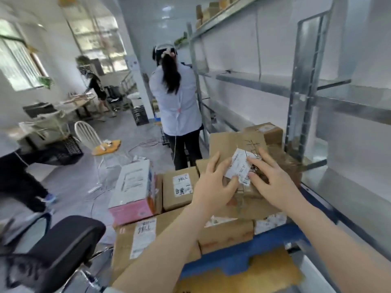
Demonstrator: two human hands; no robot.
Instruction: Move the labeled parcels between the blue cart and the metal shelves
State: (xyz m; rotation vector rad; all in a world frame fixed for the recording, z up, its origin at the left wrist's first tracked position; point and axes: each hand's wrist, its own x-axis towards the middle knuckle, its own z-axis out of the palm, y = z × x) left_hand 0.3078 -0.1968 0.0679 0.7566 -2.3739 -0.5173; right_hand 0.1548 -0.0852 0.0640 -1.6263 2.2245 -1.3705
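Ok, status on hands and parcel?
Left hand, right hand open on the white label. Labeled parcel atop the pile on the blue cart. Person in white shirt ahead by the metal shelves.

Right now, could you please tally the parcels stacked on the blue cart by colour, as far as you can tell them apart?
Brown cardboard boxes: 5
Pink and white box: 1
Total: 6 that I can tell apart; the blurred dark-brown mass beyond the right hand and the whitish patch at the edge of the blue cart are left out.
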